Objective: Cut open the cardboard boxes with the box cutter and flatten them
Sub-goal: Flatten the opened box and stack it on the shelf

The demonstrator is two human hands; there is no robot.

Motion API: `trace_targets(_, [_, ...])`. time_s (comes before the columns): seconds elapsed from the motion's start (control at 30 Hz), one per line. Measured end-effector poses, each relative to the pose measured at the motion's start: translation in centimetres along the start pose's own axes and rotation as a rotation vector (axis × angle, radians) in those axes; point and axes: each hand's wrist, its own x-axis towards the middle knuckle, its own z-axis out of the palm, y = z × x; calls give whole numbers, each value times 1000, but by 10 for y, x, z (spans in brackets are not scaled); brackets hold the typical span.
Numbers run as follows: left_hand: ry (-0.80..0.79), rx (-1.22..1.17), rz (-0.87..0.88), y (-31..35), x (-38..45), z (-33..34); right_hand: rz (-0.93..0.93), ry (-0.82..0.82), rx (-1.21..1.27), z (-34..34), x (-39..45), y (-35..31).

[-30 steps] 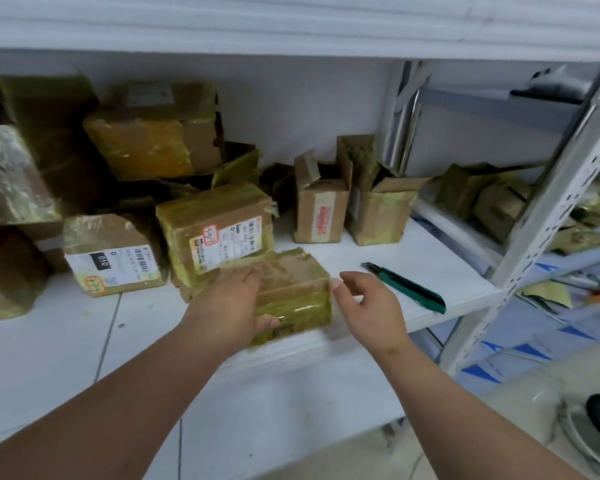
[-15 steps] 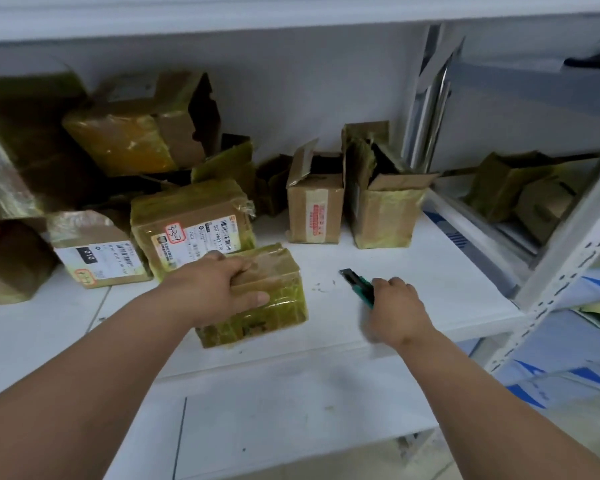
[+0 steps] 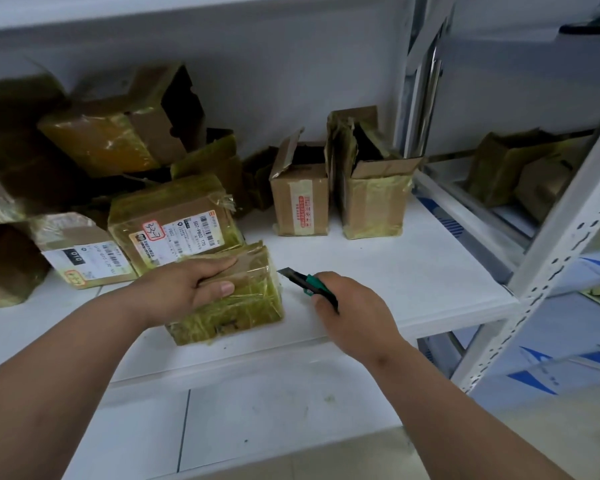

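A small cardboard box (image 3: 243, 306) wrapped in yellowish tape lies near the front of the white shelf (image 3: 395, 271). My left hand (image 3: 184, 289) grips its top, fingers over the far edge and thumb on the near face. My right hand (image 3: 347, 306) holds the green and black box cutter (image 3: 305, 284). Its tip points at the box's upper right corner, a short gap away.
A labelled taped box (image 3: 177, 226) sits just behind the held one, another labelled box (image 3: 84, 251) to its left, with more stacked behind. Two opened boxes (image 3: 300, 199) (image 3: 374, 195) stand at the back. A perforated metal upright (image 3: 561, 244) borders the shelf on the right.
My right hand left the box, picked the cutter up off the shelf and brought it to the box's right corner. My left hand kept hold of the box.
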Motion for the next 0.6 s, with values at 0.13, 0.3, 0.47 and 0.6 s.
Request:
trace_targets(0.13, [12, -4, 5, -4, 1, 3, -19, -12, 18, 8, 0, -4])
trace_targets(0.3, [17, -4, 17, -10, 3, 3, -31, -7, 28, 8, 0, -7])
trace_targets(0.47, [19, -38, 14, -12, 3, 0, -35, 20, 25, 12, 5, -14])
trace_targets(0.6, [35, -53, 14, -16, 4, -1, -30, 36, 48, 16, 8, -18])
